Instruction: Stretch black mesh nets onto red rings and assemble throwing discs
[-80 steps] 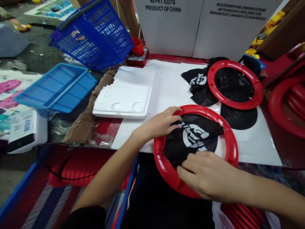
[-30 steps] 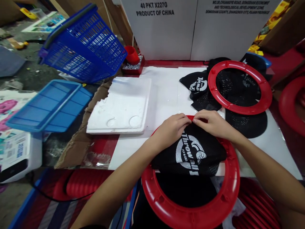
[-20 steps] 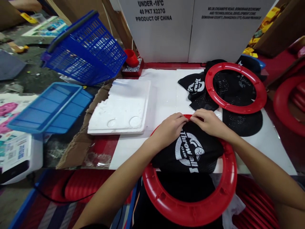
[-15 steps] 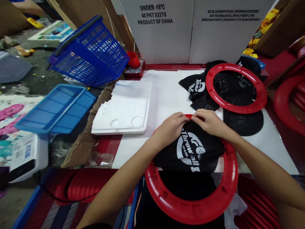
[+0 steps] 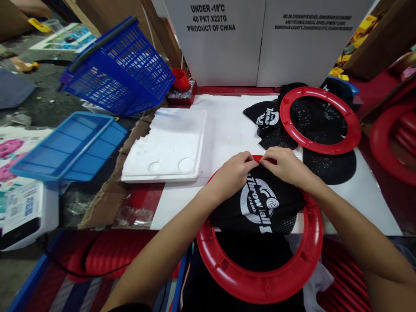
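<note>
A red plastic ring (image 5: 266, 288) leans on the table's front edge, its near side toward my body. Black cloth (image 5: 289, 203) with a white "Throw ball" print is draped over the far half of this ring. At the ring's far rim, my left hand (image 5: 232, 175) pinches the cloth's edge between thumb and fingers. Close beside it, my right hand (image 5: 286, 167) pinches the same edge. The fingertips nearly meet, and exactly how the cloth sits on the rim there is hidden beneath them.
Another red ring (image 5: 303, 92) lies on black mesh cloths (image 5: 331, 167) at the back right. A white foam slab (image 5: 169, 143) rests left of my hands. Beyond are a blue basket (image 5: 120, 73), a red cup (image 5: 180, 80) and a large white carton (image 5: 224, 52). Red rings (image 5: 120, 253) are stacked below.
Both hands stay at the far rim, still pinching the cloth, with only slight finger movement. The whole view has shifted a little.
</note>
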The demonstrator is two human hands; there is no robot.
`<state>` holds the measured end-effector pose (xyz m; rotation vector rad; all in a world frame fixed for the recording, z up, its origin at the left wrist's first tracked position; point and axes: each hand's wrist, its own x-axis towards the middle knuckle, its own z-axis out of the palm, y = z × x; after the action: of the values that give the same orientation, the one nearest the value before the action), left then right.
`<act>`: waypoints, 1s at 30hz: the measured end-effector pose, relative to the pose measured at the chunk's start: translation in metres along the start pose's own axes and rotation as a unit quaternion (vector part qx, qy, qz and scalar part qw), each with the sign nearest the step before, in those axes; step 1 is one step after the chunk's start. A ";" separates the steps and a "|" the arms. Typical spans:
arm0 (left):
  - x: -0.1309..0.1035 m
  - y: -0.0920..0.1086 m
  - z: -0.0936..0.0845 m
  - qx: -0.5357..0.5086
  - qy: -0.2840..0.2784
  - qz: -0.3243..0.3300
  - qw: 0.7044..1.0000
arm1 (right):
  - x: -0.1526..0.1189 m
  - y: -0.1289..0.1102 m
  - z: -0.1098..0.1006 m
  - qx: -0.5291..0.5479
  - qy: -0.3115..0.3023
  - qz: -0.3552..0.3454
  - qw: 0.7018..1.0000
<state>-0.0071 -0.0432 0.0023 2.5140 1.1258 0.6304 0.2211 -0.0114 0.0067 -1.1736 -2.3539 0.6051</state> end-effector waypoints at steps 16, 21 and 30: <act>-0.043 0.049 -0.028 0.308 -0.082 -0.200 0.927 | -0.123 -0.040 -0.055 -0.155 0.075 0.085 0.981; -0.096 0.104 -0.053 -0.067 -0.311 -0.125 0.940 | -0.151 -0.034 -0.010 -0.231 0.040 0.127 0.964; -0.026 0.069 -0.063 -0.168 -0.128 -0.023 0.977 | -0.087 -0.017 0.002 -0.137 0.006 0.048 0.989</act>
<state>-0.0114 -0.1006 0.0801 2.1978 0.8966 0.4267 0.2570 -0.0918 -0.0017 -1.4101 -2.4379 0.3077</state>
